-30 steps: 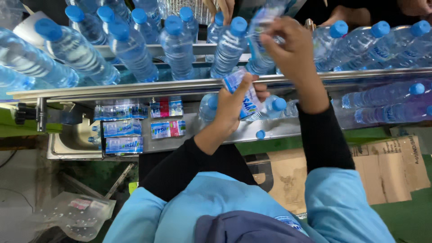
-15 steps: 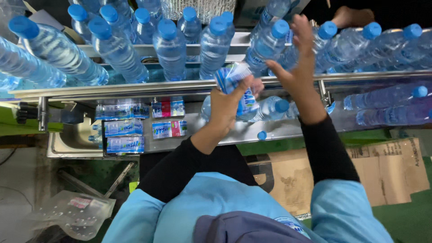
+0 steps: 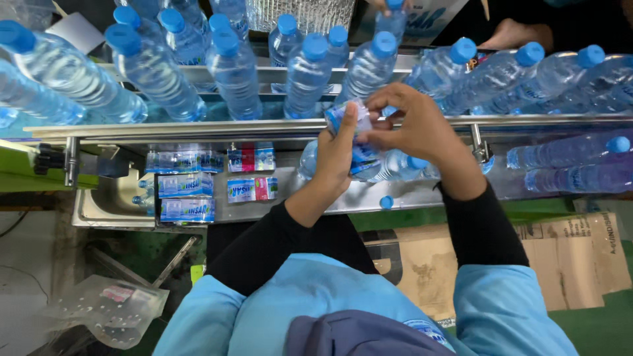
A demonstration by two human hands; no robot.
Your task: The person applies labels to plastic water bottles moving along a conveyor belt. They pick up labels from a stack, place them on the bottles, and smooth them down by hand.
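As our left hand (image 3: 336,155) grips the label sleeve (image 3: 349,125) above the conveyor rail (image 3: 198,128), our right hand (image 3: 412,128) pinches its top edge (holding it open). Capped bottles (image 3: 306,76) stand just beyond.

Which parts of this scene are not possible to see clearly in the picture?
- Head view: the label sleeve is mostly covered by the left hand and the right hand, so its shape is unclear.
- The bottle lying under the hands is half hidden by them.
- Another person's hand is cut off by the top edge.
- The contents of the plastic bag are too blurred to tell.
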